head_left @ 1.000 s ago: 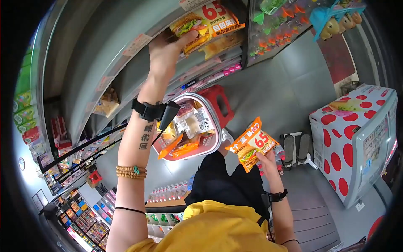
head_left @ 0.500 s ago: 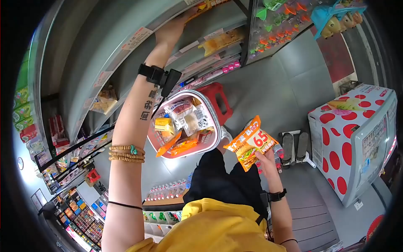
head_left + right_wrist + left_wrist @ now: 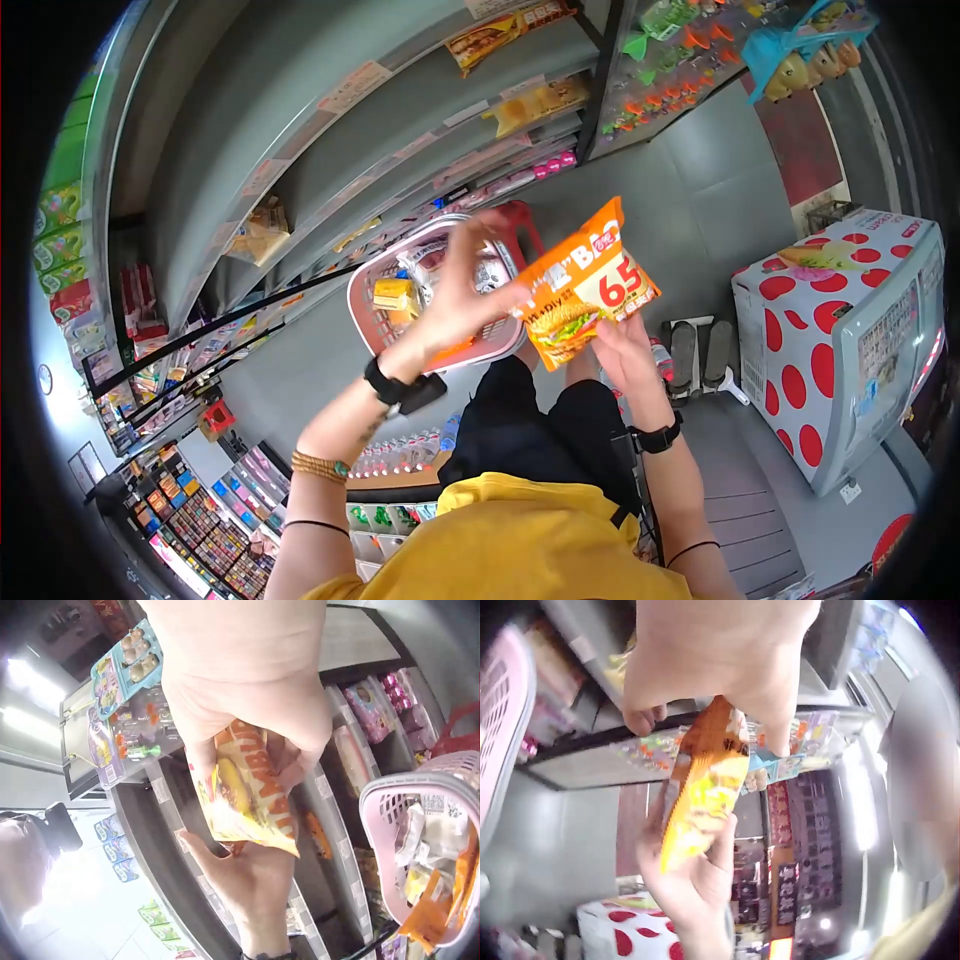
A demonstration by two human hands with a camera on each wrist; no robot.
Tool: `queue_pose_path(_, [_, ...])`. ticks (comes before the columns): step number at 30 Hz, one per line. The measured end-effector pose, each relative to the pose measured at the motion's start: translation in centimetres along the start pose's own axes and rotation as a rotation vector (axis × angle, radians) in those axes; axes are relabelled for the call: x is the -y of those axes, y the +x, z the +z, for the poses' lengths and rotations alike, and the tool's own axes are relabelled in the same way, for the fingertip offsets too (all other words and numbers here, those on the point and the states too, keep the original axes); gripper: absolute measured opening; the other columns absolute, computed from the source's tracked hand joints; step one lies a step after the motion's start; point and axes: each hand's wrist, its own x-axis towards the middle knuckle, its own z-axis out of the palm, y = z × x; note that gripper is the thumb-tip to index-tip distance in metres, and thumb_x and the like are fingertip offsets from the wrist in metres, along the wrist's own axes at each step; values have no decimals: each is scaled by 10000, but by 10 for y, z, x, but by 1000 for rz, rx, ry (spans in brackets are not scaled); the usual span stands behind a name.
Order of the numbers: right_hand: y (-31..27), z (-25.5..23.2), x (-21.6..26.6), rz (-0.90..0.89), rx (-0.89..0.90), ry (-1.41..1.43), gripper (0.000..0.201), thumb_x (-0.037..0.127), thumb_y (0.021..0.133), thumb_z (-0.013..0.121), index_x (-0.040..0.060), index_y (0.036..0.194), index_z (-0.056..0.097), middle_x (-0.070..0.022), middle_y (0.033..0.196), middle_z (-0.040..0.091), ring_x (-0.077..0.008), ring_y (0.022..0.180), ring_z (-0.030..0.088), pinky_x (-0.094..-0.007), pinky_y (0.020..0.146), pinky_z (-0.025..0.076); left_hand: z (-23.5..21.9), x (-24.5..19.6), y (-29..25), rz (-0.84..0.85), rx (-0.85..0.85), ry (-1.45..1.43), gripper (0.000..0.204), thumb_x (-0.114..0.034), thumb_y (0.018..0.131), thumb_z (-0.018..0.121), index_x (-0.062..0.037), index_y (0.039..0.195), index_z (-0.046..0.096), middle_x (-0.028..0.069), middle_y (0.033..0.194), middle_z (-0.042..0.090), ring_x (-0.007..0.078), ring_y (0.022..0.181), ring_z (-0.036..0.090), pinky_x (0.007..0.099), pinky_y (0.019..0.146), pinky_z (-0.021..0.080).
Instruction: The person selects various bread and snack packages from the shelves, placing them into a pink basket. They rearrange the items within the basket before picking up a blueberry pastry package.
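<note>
My right hand (image 3: pixel 627 352) pinches an orange food packet (image 3: pixel 592 285) printed with a burger picture and "65", holding it by its lower edge. My left hand (image 3: pixel 462 305) reaches in front of the basket with fingers spread, its thumb tip right at the packet's left edge. Seen from the left wrist, the packet (image 3: pixel 705 795) stands edge-on between the spread left hand (image 3: pixel 712 667) and the right hand (image 3: pixel 690 885). In the right wrist view, the left hand (image 3: pixel 255 885) is below the packet (image 3: pixel 244 787), its fingers partly hidden behind it.
A pink basket (image 3: pixel 362 310) with several wrapped foods stands beside the shelves, partly covered by my left arm. A similar burger packet (image 3: pixel 505 35) lies on the upper shelf, a yellowish packet (image 3: pixel 540 103) lower down. On the right is a red-dotted freezer (image 3: pixel 800 340).
My left hand has let go of the burger packet on the shelf and come down to the packet in my right hand. My right hand has raised its packet slightly.
</note>
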Motion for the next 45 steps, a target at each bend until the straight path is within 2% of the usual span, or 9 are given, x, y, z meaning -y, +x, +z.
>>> queue_pose_path(3, [17,17,-5,-9,49,53,726,17,912,711,80,1519,317,-69,1487,473,-213,1399,436,-417,1172,331,21,-9,-25,-333,-16,-703,1024,-118,718,929,-58,1515,289,152,1392,501,245,1326,506,399,1142,400])
queue_pose_path(11, [36,43,1,-65,89,96,683,113,948,710,75,1509,323,-66,1465,491,-216,1376,462,-433,1157,359,14,-23,-10,-105,-102,-716,991,-86,692,940,-42,1479,338,144,1381,541,222,1282,552,377,1100,454])
queue_pose_path(20, [41,52,5,-150,65,91,699,218,952,718,101,1517,324,-72,1474,476,-245,1381,458,-461,1168,362,32,-24,-3,-144,-149,-752,832,-11,726,895,-28,1429,449,82,1334,580,187,1238,565,359,1067,480])
queue_pose_path(27, [24,39,-10,-176,69,-39,725,159,969,683,130,1554,256,-104,1454,476,-264,1292,548,-431,1042,463,10,-29,8,-161,-139,-545,609,14,831,803,-35,1367,518,92,1301,633,192,1196,609,365,1064,476])
queue_pose_path(31, [5,6,-10,5,9,-221,673,183,975,641,109,1541,284,-188,1429,487,-294,1179,619,-380,963,478,-33,-55,40,-111,-260,-362,561,-60,889,763,-25,1385,504,118,1318,627,212,1195,615,361,1027,501])
queue_pose_path(34, [-16,-31,-13,88,-39,-252,634,183,968,647,96,1511,331,-180,1386,522,-289,1174,620,-380,971,474,-52,-58,70,14,-353,-305,523,-70,909,743,-12,1371,506,133,1280,647,212,1153,637,354,1020,502])
queue_pose_path(37, [-37,-58,-13,124,-128,-258,596,179,959,655,86,1477,374,-162,1344,548,-278,1148,627,-374,965,476,-72,-47,97,-56,-318,-345,447,-97,924,737,27,1297,524,141,1205,670,190,1121,642,339,993,502])
queue_pose_path(41, [-58,-76,-8,131,-214,-274,580,159,958,646,72,1466,380,-161,1327,550,-268,1125,624,-364,937,484,-69,-42,136,64,-341,-221,457,-132,918,754,25,1290,538,123,1142,680,160,965,656,289,777,534])
queue_pose_path(45, [-73,-87,-1,127,-254,-259,559,142,957,639,63,1452,394,-156,1301,562,-259,1105,622,-350,923,487,-65,-58,157,81,-313,-163,439,-160,916,766,41,1267,596,104,1137,681,162,1041,634,318,905,513])
